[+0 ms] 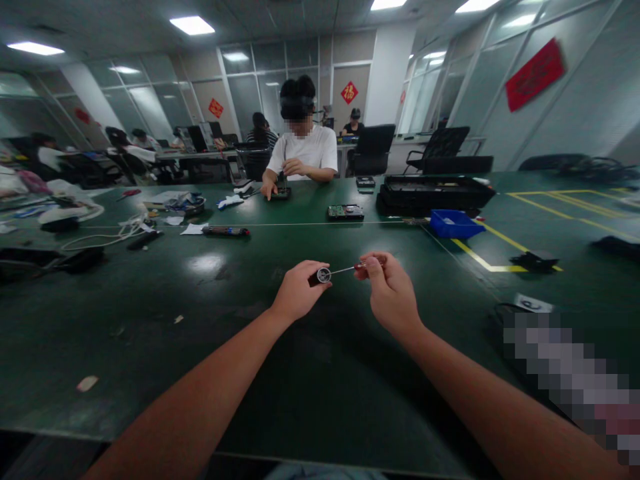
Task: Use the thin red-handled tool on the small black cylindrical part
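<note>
Above the green table, my left hand [299, 291] is closed around a short dark cylindrical part [323, 275] with a pale ringed end facing me. My right hand [393, 290] grips a screwdriver [344, 270] by its dark reddish handle. Its thin metal shaft points left, and the tip reaches the cylinder's round end. Whether the tip sits inside the part or only touches it, I cannot tell. Fingers hide most of the screwdriver's handle and the cylinder's far side.
Beyond my hands are a hard drive [345, 212], a long black casing [435, 193] and a blue tray [455, 224]. A dark elongated tool [226, 231] and a white cable [113, 237] lie left. Across the table [280, 407], a person [305, 150] handles a small device.
</note>
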### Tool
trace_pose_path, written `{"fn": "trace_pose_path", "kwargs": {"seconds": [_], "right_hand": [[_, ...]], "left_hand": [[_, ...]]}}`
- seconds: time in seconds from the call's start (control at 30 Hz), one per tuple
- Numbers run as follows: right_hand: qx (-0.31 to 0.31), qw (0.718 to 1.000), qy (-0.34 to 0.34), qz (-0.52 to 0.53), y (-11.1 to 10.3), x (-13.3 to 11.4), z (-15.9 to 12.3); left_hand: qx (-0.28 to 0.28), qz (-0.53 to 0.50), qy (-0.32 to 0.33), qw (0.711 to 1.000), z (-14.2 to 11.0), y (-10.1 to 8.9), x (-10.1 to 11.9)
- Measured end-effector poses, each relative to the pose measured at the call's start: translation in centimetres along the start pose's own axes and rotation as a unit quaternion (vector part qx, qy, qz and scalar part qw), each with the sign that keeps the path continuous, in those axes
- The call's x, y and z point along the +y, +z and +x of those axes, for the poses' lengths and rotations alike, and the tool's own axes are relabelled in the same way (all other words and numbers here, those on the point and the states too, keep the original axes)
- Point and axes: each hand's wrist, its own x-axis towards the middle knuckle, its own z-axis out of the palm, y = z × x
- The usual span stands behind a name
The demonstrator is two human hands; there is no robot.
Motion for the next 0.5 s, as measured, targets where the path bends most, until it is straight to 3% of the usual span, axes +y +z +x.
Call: {"fn": "trace_pose_path", "kwargs": {"seconds": [0.5], "right_hand": [[-0.062,0.987,-0.071,-0.133,-0.29,-0.41,-0.21]], "left_hand": [[-0.012,-0.004,-0.001,1.000,-0.09,0.11,-0.08]]}}
